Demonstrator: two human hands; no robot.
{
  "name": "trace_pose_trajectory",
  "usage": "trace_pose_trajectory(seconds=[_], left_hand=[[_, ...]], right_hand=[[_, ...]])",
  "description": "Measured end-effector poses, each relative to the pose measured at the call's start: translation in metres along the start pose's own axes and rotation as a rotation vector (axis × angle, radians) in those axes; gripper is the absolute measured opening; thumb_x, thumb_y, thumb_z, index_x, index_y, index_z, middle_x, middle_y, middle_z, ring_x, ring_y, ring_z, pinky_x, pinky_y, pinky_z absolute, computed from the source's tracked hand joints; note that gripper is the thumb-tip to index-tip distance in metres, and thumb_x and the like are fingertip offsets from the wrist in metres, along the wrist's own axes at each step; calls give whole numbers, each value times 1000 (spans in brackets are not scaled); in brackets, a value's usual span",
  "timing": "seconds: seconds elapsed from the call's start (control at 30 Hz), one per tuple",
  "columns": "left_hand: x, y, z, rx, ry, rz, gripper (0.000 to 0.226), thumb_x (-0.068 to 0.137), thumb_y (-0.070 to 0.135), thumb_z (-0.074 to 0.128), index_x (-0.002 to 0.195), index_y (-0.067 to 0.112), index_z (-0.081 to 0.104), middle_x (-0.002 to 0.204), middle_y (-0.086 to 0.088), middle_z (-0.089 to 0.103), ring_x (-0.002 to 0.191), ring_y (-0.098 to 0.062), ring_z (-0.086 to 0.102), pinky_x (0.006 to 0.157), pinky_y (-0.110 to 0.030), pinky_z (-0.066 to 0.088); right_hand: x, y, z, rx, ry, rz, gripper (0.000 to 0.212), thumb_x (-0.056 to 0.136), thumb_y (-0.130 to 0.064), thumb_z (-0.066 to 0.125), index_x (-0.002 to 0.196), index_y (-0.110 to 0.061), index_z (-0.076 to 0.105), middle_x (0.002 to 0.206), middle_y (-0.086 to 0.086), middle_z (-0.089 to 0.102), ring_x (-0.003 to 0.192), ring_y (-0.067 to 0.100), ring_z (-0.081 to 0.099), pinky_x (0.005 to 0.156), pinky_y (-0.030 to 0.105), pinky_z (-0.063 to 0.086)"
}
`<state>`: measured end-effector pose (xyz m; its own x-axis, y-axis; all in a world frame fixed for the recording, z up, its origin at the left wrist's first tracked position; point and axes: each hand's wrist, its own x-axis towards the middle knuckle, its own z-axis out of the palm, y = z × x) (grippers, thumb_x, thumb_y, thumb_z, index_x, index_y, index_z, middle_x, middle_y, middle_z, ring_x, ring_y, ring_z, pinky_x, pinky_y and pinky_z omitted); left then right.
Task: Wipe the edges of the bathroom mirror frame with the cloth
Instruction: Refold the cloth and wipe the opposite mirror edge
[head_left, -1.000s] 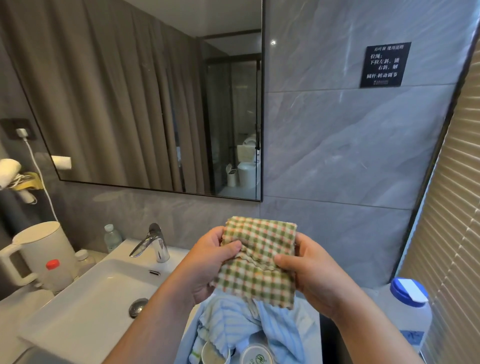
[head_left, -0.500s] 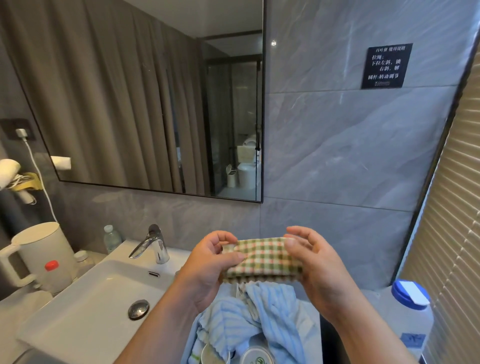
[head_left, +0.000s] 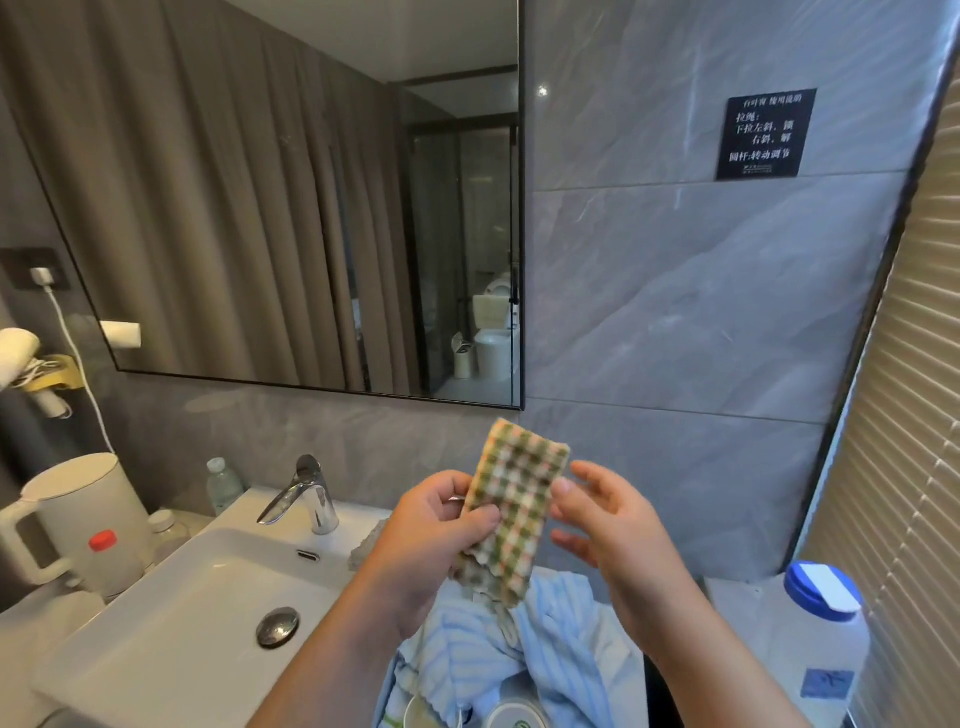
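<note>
One fold later, the cloth (head_left: 511, 512) is narrower; left hand (head_left: 441, 525) pinches it, right hand (head_left: 608, 525) released, mirror frame (head_left: 521, 208) unwiped.

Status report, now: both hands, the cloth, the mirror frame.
Left hand grips folded checked cloth; right hand open beside it, fingers at its edge. Cloth below mirror frame, not touching. Nothing between them.

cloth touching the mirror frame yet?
No. The checked cloth is held in the left hand in front of the wall, below the mirror frame.
</note>
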<state>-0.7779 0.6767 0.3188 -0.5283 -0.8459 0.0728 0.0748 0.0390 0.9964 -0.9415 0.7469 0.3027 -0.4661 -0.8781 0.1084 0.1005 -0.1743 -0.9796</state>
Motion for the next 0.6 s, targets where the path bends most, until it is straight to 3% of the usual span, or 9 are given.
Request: trace_pose_trajectory(seconds=[0.07, 0.13, 0.17, 0.23, 0.33, 0.43, 0.6], left_hand=[[-1, -3, 2, -45, -8, 0, 20, 87, 0, 67, 104, -5, 58, 93, -21, 72, 81, -29, 68, 65, -34, 55], [-1, -4, 2, -49, -31, 0, 32, 78, 9, 74, 99, -6, 57, 92, -22, 72, 80, -29, 68, 66, -34, 56], [-1, -3, 2, -30, -35, 3, 31, 74, 14, 74, 94, -4, 58, 87, -19, 71, 76, -27, 67, 65, -32, 55], [-1, -2, 1, 23, -33, 20, 19, 79, 14, 73, 86, 2, 59, 80, -13, 69, 72, -21, 63, 63, -28, 52], [-1, -3, 2, 13, -31, 33, 5, 91, -1, 61, 94, -2, 56, 86, -15, 70, 76, -22, 64, 65, -30, 53], [-3, -4, 4, -55, -47, 54, 22, 85, 3, 63, 105, 0, 56, 98, -19, 69, 81, -25, 64, 69, -35, 52], [-3, -6, 3, -92, -62, 52, 33, 85, -1, 62, 114, 15, 63, 107, -23, 67, 86, -28, 65, 68, -36, 54]], right_hand=[[-5, 3, 1, -58, -131, 42, 50, 74, -39, 76, 114, -9, 68, 102, 6, 75, 96, 21, 71, 85, 39, 57], [-7, 5, 2, -55, -91, -2, 14, 88, -12, 70, 99, -3, 71, 92, 10, 77, 85, 22, 72, 76, 34, 59], [-7, 5, 1, -46, -49, -19, 8, 91, -1, 65, 96, -2, 71, 88, 11, 77, 80, 21, 72, 70, 30, 59], [-7, 5, -1, -23, -20, -32, 14, 92, 5, 59, 96, -3, 69, 88, 14, 76, 78, 21, 72, 68, 30, 58], [-7, 3, 0, 35, -49, -6, 17, 93, 0, 60, 107, -7, 67, 99, 20, 73, 85, 25, 71, 73, 40, 59], [-12, -1, 0, 96, -182, 102, 22, 95, -6, 58, 114, -11, 65, 105, 14, 74, 92, 27, 72, 74, 39, 58], [-12, 1, -4, 161, -205, 134, 24, 84, -11, 66, 106, -6, 74, 112, 30, 67, 95, 41, 60, 92, 50, 47]])
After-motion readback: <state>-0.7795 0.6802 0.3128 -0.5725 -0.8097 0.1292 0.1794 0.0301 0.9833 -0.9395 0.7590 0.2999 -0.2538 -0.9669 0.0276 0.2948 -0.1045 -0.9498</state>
